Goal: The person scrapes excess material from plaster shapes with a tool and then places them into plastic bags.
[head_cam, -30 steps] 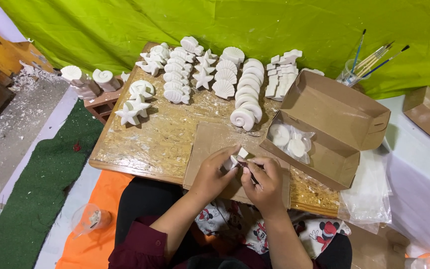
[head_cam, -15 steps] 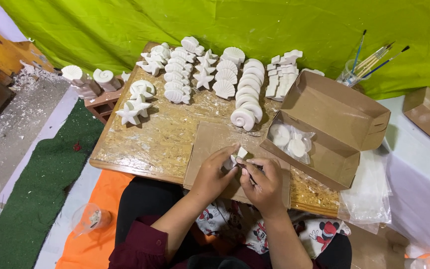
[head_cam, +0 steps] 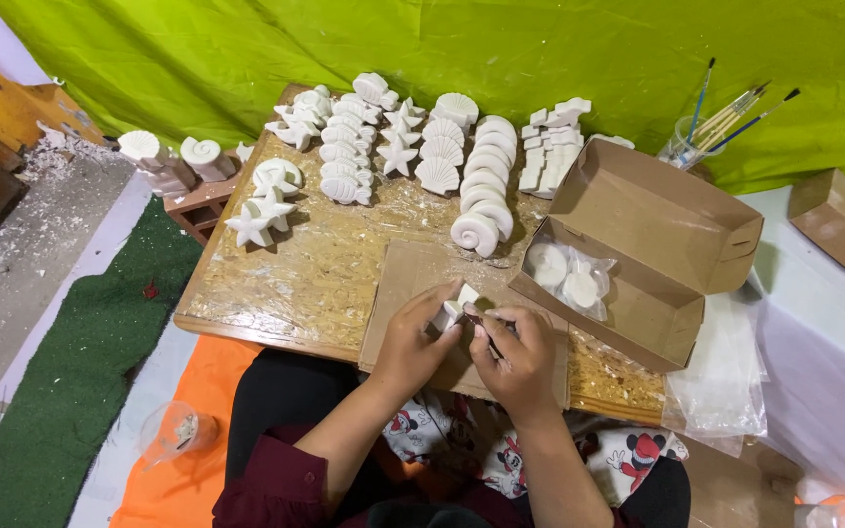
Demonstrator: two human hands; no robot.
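Observation:
My left hand point(head_cam: 413, 342) grips a small white plaster piece point(head_cam: 458, 302) over a flat cardboard sheet point(head_cam: 401, 284) on the wooden board point(head_cam: 295, 274). My right hand point(head_cam: 520, 357) holds a thin dark tool point(head_cam: 478, 323) whose tip touches the piece. Both hands are close together at the board's near edge. Much of the piece is hidden by my fingers.
Rows of white plaster shells and stars point(head_cam: 422, 156) cover the far half of the board. An open cardboard box point(head_cam: 652, 244) with wrapped white pieces point(head_cam: 569, 279) stands at the right. Paintbrushes in a jar point(head_cam: 696, 137) stand behind it. A green mat point(head_cam: 80, 362) lies left.
My hands have stayed in place. The fingers have shifted slightly on the plaster piece.

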